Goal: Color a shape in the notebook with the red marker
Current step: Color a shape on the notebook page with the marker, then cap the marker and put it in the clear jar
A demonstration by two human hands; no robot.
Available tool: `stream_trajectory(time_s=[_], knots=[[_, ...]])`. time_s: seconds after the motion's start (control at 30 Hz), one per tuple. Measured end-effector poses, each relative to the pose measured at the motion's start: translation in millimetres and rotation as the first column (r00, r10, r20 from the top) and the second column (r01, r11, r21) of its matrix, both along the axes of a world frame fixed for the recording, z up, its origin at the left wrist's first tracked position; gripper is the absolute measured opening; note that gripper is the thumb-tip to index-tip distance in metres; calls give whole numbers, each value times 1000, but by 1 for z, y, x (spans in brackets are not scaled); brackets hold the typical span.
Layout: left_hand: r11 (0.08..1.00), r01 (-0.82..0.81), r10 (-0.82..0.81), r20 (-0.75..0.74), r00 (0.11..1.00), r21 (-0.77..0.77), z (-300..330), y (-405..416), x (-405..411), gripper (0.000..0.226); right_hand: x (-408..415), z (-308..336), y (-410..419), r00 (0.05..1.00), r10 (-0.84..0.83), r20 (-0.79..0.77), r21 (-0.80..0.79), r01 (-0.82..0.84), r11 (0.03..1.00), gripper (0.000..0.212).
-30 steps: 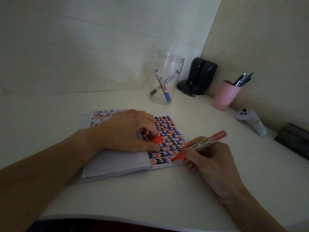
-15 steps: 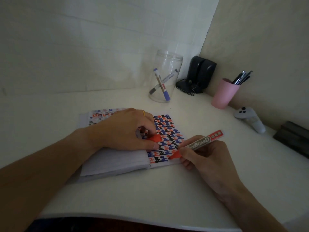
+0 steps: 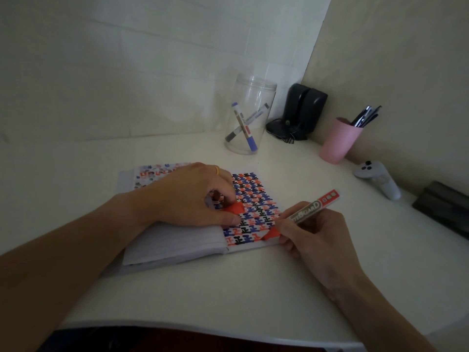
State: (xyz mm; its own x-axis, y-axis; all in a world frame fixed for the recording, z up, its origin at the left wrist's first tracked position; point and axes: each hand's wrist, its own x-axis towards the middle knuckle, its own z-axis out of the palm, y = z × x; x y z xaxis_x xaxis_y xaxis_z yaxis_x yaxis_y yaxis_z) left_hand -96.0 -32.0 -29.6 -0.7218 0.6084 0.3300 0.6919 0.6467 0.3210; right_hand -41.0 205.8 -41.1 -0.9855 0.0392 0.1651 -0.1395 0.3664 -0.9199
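An open notebook (image 3: 177, 242) lies on the white desk, its right page covered with red, blue and black shapes. My left hand (image 3: 187, 196) rests on the page and pinches the marker's red cap (image 3: 234, 207) between thumb and fingers. My right hand (image 3: 317, 235) grips the red marker (image 3: 302, 214) like a pen. Its red tip end touches the lower right corner of the patterned page, near the bottom row of shapes.
A clear jar (image 3: 250, 115) with two markers stands behind the notebook. Black speakers (image 3: 302, 110) sit in the corner, a pink cup (image 3: 338, 141) of pens and a white controller (image 3: 378, 181) to the right, a dark object (image 3: 444, 207) at the far right.
The right hand with the marker has stayed at the page's lower right corner, shifting only slightly. The left hand keeps the cap in place. The view has drifted a little.
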Motion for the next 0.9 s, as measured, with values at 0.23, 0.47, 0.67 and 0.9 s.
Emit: stream_trajectory(time_s=[0.23, 0.47, 0.67, 0.9], knots=[[1000, -7, 7, 1, 1000, 8, 5, 2, 5, 21, 0, 4, 0, 1000, 23, 8, -48, -22, 999, 11], [998, -59, 59, -34, 998, -13, 2, 3, 3, 31, -38, 42, -10, 999, -17, 28, -339, 25, 940, 11], [988, -154, 155, -78, 985, 24, -3, 1, -1, 29, -95, 38, -39, 997, -55, 56, -539, 76, 839, 8], [890, -391, 422, -100, 901, 232, -2, 1, -10, 46, -105, 10, -34, 997, 14, 70, -655, 36, 755, 43]])
